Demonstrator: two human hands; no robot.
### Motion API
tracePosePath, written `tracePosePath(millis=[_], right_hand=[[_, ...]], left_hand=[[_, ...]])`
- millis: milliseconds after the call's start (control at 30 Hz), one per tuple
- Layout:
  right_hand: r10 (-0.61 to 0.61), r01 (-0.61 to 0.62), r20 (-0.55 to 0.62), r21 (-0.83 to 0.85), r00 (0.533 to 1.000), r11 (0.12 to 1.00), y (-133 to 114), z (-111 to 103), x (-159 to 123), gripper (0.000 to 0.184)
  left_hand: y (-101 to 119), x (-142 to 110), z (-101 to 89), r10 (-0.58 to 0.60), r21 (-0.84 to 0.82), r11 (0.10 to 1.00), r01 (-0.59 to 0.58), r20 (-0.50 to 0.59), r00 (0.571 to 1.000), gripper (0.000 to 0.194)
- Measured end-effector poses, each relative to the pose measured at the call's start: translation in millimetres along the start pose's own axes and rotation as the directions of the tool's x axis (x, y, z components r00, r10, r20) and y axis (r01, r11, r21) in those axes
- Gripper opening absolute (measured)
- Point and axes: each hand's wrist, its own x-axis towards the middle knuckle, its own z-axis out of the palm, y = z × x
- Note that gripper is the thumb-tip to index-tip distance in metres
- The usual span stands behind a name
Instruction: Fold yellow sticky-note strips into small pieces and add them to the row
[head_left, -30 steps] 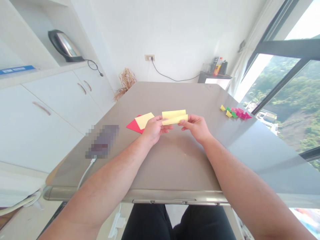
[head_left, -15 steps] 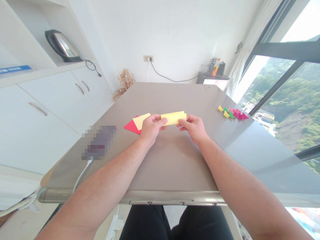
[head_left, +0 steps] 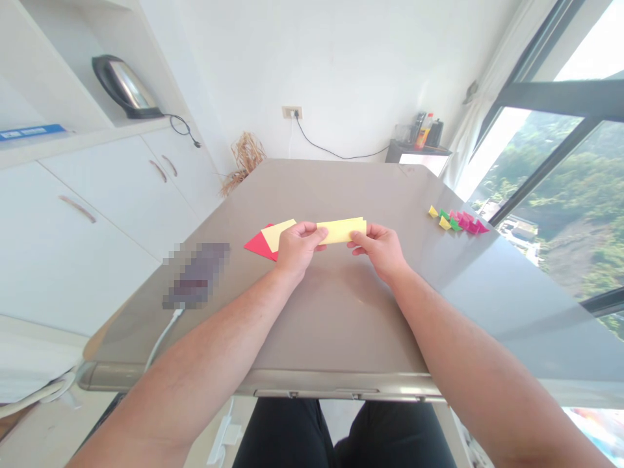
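A folded sheet of yellow paper (head_left: 340, 231) is stretched level between my two hands, just above the table. My left hand (head_left: 298, 246) pinches its left end, thumb on the front face. At the right end, my right hand (head_left: 381, 247) grips it the same way. The sheet is doubled into a narrow strip, with a second layer showing along its top edge. Beside my left hand lie a pale yellow paper sheet (head_left: 275, 234) and, partly under it, red paper (head_left: 259, 246); my hand hides part of both.
Several small folded paper pieces (head_left: 463, 221) in yellow, green and pink sit on the grey table (head_left: 336, 312) at the right, near the window. A blurred dark device (head_left: 197, 276) with a white cable (head_left: 163, 335) lies at the left.
The yellow paper's two layers lie slightly closer together along the top edge. Both hands keep their pinch, and the whole view has shifted a little.
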Motion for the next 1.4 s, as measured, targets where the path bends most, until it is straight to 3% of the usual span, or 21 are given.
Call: tracePosePath(millis=[1400], right_hand=[[0.009,-0.009,0.002,-0.032,1.0,0.999,-3.6,0.0,-1.3,0.023]], left_hand=[[4.5,-0.2,-0.1,-0.021,0.028,0.999,0.021,-0.026,0.999,0.026]])
